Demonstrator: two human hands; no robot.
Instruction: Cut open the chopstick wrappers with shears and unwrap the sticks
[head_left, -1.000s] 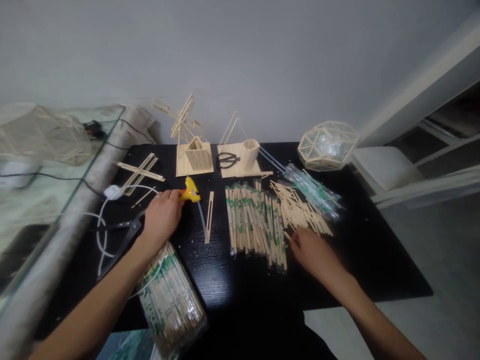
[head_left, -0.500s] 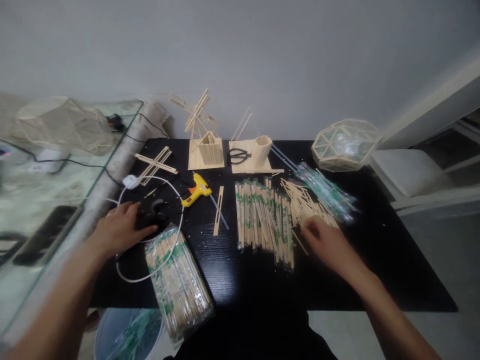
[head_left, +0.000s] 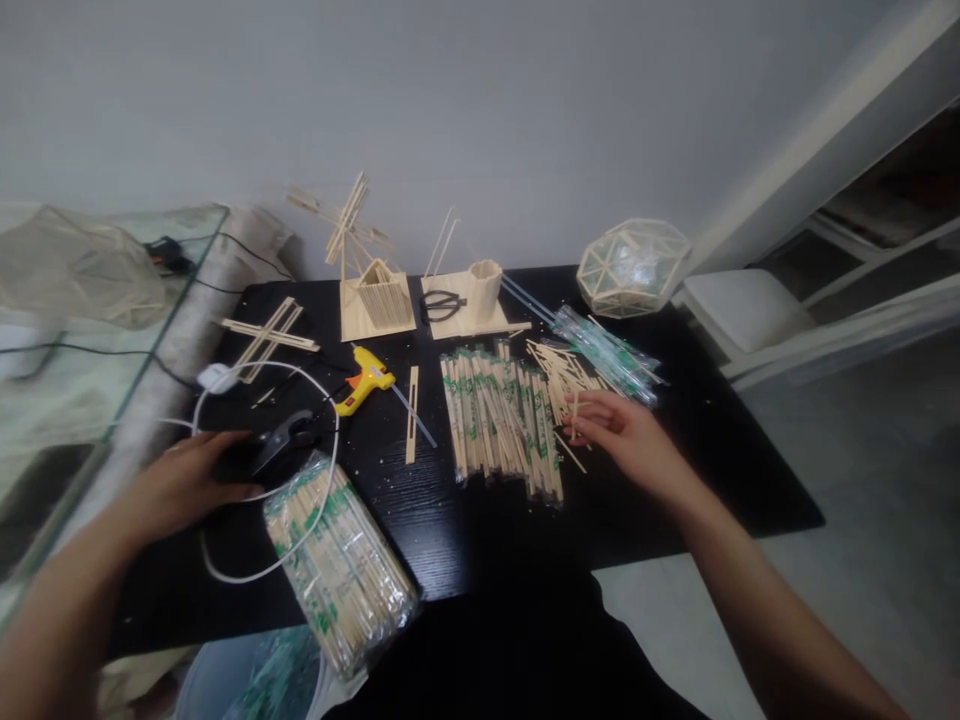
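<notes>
My right hand pinches a short piece of wooden stick between thumb and fingers, holding it upright. Just behind it lies a loose heap of cut sticks. Left of that hand are several wrapped chopsticks in a row. My left hand is open, fingers and thumb apart, beside a dark grey tool whose kind I cannot make out. Whether the fingertips touch it is unclear. A white cable loops across this spot, over a full pack of chopsticks at the table's front edge.
A yellow glue gun lies mid-table near a flat stick strip. Behind stand a stick windmill and a round stick tower beside black scissors. A stick polyhedron sits back right; a bin stands below.
My right hand has lifted from the stick heap with a short stick in its fingers. My left hand stays beside the dark tool. The whole view has shifted to the right.
</notes>
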